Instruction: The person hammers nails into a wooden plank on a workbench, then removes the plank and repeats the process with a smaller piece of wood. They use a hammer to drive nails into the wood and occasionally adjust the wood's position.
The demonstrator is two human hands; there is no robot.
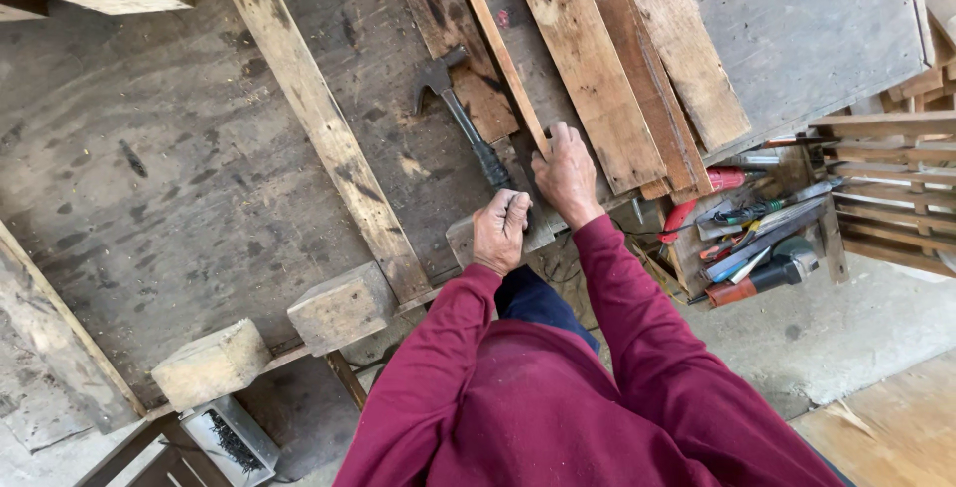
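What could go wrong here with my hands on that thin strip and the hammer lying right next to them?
The right hand pinches the end of the thin wood strip, whose rough edge could leave splinters. The hammer lies loose by the left hand and could get knocked toward the workbench edge. The wooden blocks sit at that front edge and might tip off if the bench is jolted.

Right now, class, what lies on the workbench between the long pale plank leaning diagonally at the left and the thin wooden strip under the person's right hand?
A claw hammer with a dark handle lies between the long pale plank and the thin wooden strip, seen in the head view.
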